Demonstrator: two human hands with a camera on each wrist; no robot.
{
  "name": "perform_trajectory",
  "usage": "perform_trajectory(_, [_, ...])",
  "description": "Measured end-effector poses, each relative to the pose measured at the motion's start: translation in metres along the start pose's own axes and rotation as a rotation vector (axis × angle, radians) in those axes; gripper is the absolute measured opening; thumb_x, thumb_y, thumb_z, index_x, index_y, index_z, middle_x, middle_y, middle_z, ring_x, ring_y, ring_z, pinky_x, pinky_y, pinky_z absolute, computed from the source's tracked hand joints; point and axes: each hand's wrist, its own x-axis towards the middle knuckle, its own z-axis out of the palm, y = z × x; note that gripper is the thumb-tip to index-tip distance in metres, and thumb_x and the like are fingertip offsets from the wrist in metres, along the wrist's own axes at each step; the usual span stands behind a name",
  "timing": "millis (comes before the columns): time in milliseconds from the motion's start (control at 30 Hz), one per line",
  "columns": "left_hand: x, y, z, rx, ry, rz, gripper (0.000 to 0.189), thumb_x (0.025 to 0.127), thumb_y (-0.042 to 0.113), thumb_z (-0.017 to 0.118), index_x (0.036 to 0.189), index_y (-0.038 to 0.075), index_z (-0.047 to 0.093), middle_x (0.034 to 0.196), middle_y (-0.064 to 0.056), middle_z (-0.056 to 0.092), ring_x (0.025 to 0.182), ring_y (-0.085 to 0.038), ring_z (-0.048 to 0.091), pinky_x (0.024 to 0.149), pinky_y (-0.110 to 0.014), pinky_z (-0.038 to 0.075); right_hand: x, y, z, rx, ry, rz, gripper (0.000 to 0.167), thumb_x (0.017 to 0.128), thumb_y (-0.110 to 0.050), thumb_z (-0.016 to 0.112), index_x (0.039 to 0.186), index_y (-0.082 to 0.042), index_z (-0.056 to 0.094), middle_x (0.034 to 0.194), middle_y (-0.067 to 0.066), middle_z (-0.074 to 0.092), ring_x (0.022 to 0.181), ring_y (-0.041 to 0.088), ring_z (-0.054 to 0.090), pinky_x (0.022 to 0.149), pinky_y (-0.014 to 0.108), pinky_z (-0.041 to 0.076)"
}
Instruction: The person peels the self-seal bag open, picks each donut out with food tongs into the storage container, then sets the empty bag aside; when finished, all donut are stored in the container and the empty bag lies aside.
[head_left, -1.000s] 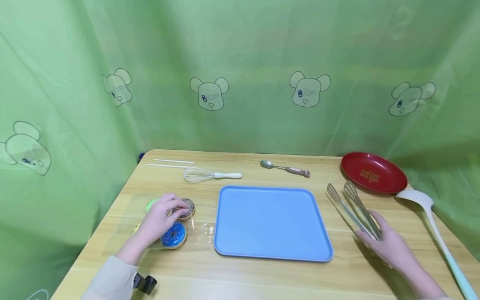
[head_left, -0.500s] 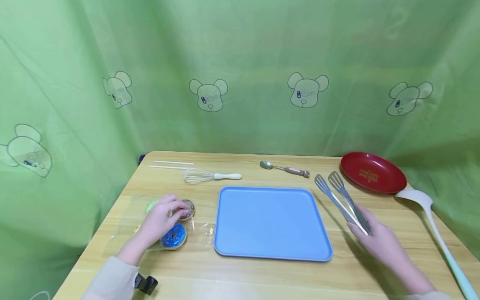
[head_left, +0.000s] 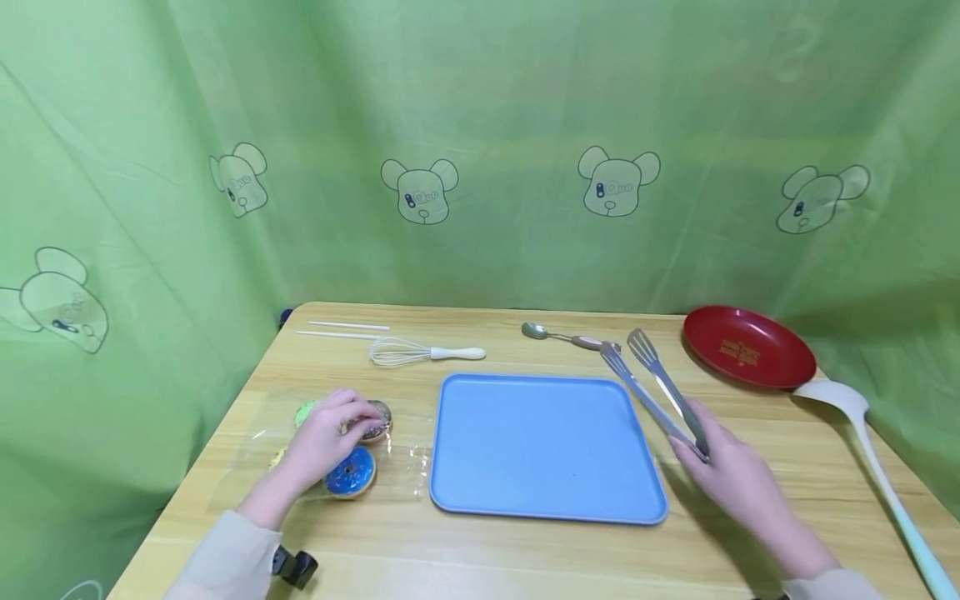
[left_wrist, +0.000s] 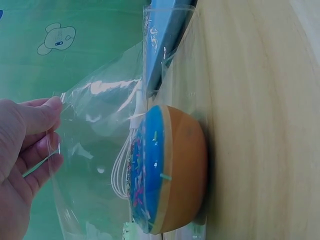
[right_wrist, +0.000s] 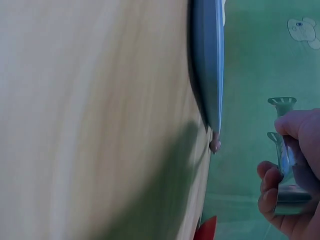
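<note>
My left hand (head_left: 324,437) pinches the edge of a clear plastic bag (left_wrist: 82,155) between thumb and fingers, lifting it off the donuts. A blue sprinkled donut (head_left: 350,472) is in front of that hand, and a brown sprinkled donut (head_left: 382,413) lies just beyond its fingertips. Partly hidden by the hand are a green donut (head_left: 303,412) and a yellow one (head_left: 277,457). My right hand (head_left: 731,475) grips metal tongs (head_left: 686,412) above the table, their slotted ends apart near the blue tray's far right corner, with nothing between them.
The blue tray (head_left: 547,450) lies mid-table. Behind it are a whisk (head_left: 457,353), white chopsticks (head_left: 348,325) and a spoon (head_left: 562,336). At the right stand a red plate (head_left: 742,342) and a long ladle (head_left: 873,458). A green curtain (head_left: 510,267) surrounds the table.
The tongs in my right hand have moved left and away from me, from beside the red plate toward the tray's far right corner. My left hand stays in place.
</note>
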Motion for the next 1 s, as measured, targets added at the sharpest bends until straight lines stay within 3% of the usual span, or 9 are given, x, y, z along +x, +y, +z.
perform_trajectory(133, [0.000, -0.001, 0.002, -0.002, 0.004, 0.014, 0.013, 0.075, 0.002, 0.075, 0.085, 0.009, 0.071, 0.082, 0.008, 0.059, 0.078, -0.007, 0.053, 0.063, -0.026, 0.051, 0.004, -0.009, 0.005, -0.025, -0.009, -0.047, 0.062, 0.085, -0.018, 0.067, 0.137, -0.001, 0.037, 0.078, 0.011, 0.054, 0.060, 0.023, 0.051, 0.043, 0.038, 0.043])
perform_trajectory(233, [0.000, -0.001, 0.003, -0.001, 0.004, 0.020, 0.014, 0.075, 0.002, 0.075, 0.086, 0.009, 0.071, 0.083, 0.008, 0.060, 0.079, -0.007, 0.053, 0.064, -0.025, 0.051, 0.009, -0.016, 0.009, -0.040, -0.040, -0.064, 0.065, 0.085, -0.019, 0.066, 0.139, -0.001, 0.034, 0.101, 0.024, 0.056, 0.076, 0.034, 0.059, 0.053, 0.052, 0.050])
perform_trajectory(300, [0.000, -0.002, 0.004, 0.004, 0.007, 0.022, 0.013, 0.075, 0.002, 0.075, 0.086, 0.009, 0.071, 0.083, 0.009, 0.060, 0.080, -0.007, 0.053, 0.066, -0.023, 0.050, 0.012, -0.020, 0.012, -0.050, -0.050, -0.075, 0.067, 0.085, -0.020, 0.067, 0.140, -0.002, 0.033, 0.109, 0.026, 0.055, 0.079, 0.037, 0.060, 0.057, 0.054, 0.050])
perform_trajectory(433, [0.000, -0.002, 0.004, 0.000, 0.005, 0.021, 0.013, 0.076, 0.002, 0.075, 0.086, 0.009, 0.071, 0.083, 0.008, 0.060, 0.081, -0.007, 0.053, 0.066, -0.023, 0.050, 0.017, -0.026, 0.019, -0.073, -0.029, -0.124, 0.067, 0.083, -0.020, 0.069, 0.139, -0.004, 0.036, 0.105, 0.024, 0.057, 0.076, 0.035, 0.060, 0.053, 0.050, 0.051])
perform_trajectory(667, [0.000, -0.001, 0.003, -0.009, -0.014, -0.008, 0.012, 0.078, 0.004, 0.074, 0.088, 0.009, 0.071, 0.084, 0.009, 0.059, 0.081, -0.007, 0.052, 0.066, -0.023, 0.050, 0.024, -0.040, 0.033, -0.072, -0.025, -0.192, 0.068, 0.082, -0.022, 0.070, 0.140, -0.008, 0.037, 0.109, 0.024, 0.058, 0.093, 0.039, 0.058, 0.062, 0.053, 0.052])
perform_trajectory(1000, [0.000, 0.001, 0.003, 0.005, -0.023, -0.037, 0.012, 0.078, 0.005, 0.073, 0.089, 0.011, 0.071, 0.084, 0.010, 0.059, 0.080, -0.005, 0.052, 0.065, -0.023, 0.050, 0.037, -0.068, 0.050, -0.053, -0.007, -0.318, 0.062, 0.080, -0.019, 0.073, 0.134, -0.005, 0.045, 0.095, 0.014, 0.059, 0.080, 0.026, 0.056, 0.060, 0.042, 0.052])
